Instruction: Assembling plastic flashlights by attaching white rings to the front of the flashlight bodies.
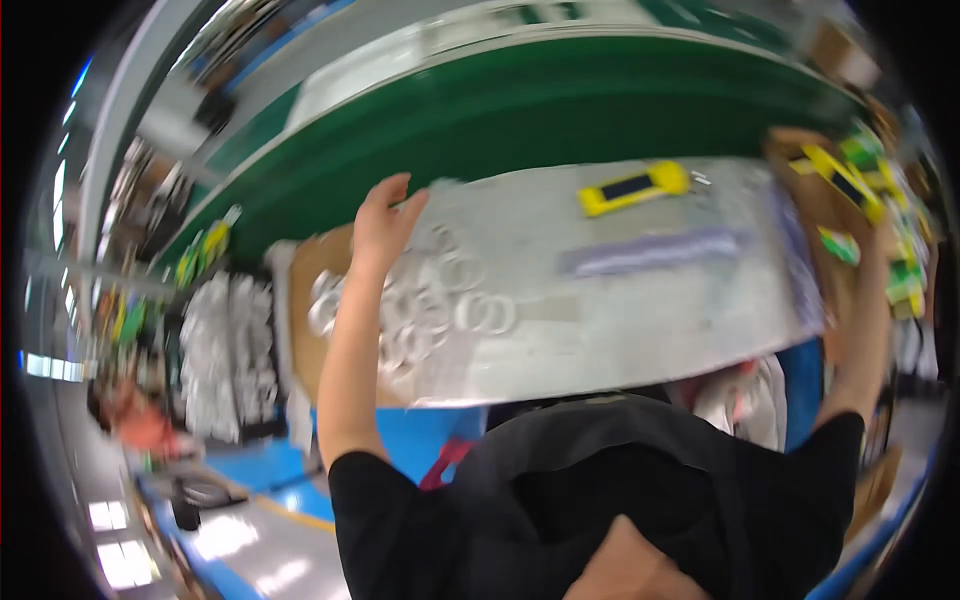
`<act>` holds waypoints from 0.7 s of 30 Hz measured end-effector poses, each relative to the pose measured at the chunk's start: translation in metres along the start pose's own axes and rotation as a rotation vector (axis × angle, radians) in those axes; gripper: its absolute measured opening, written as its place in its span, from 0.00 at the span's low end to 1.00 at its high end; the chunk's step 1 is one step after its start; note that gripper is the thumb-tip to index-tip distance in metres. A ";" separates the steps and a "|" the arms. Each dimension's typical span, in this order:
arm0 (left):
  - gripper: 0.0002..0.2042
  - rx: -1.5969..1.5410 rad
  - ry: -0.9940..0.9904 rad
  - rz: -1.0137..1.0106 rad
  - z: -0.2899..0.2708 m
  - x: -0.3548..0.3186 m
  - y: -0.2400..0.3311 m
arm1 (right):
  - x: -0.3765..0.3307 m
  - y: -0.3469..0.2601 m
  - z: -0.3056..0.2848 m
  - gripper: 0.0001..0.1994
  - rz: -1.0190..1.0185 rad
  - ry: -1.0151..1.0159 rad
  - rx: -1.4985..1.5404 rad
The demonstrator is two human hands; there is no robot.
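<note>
Head view: my left hand (pixel 378 222) rests fingers spread on the grey tray's (pixel 640 320) far-left corner; right-hand grip cannot be told.

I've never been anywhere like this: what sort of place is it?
Probably a factory assembly line. A long green conveyor belt runs past a grey worktable carrying a yellow part and a pile of clear rings, which the left hand touches.
</note>
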State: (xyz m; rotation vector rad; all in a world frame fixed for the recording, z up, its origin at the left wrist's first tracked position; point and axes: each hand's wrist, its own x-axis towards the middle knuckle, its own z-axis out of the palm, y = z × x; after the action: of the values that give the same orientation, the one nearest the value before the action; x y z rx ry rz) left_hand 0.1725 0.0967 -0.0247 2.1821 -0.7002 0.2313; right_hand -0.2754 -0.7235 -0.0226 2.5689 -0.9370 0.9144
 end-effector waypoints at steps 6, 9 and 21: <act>0.21 0.309 0.065 -0.307 -0.098 -0.039 -0.101 | 0.030 -0.017 0.081 0.27 0.118 -0.485 -0.131; 0.21 0.166 -0.028 -0.277 -0.066 -0.029 -0.058 | 0.044 -0.113 0.070 0.30 0.150 -0.530 -0.535; 0.24 0.119 -0.609 0.217 0.174 0.022 0.102 | -0.045 -0.509 -0.075 0.25 0.124 -1.098 1.011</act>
State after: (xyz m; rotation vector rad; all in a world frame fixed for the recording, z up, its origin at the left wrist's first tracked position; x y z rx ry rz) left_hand 0.1225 -0.0960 -0.0627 2.2983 -1.2884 -0.3075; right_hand -0.0065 -0.2829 -0.0066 4.0404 -0.9824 -0.2643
